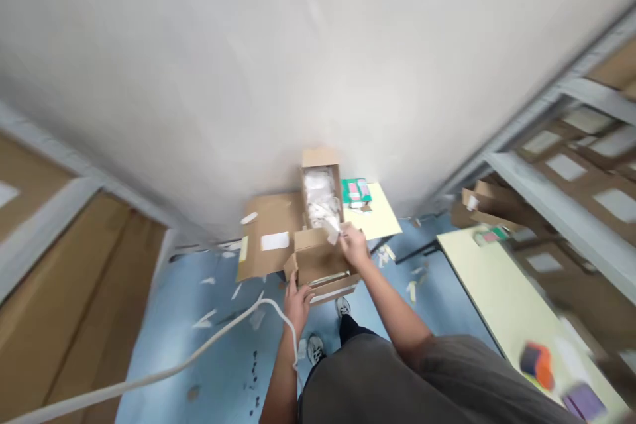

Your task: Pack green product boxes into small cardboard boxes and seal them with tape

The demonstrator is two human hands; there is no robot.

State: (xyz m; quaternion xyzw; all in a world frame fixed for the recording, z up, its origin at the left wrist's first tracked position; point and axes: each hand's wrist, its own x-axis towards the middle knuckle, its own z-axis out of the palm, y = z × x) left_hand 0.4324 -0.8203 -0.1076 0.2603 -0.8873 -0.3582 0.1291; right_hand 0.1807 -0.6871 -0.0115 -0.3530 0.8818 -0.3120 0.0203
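Note:
An open cardboard box (318, 258) stands on a pale table in front of me, holding white plastic packets (320, 202). My right hand (354, 244) reaches over the box's near flap, fingers pinched on a small white packet (332, 233). My left hand (297, 301) sits at the box's lower left corner, fingers curled against the cardboard. The picture is smeared by motion.
A flattened cardboard sheet (268, 232) lies left of the box. Green and pink items (356, 191) rest on the yellow table top (377, 218). Another pale table (501, 298) stands at the right, before metal shelving (561, 199) with boxes. A white cable (199, 351) crosses the littered blue floor.

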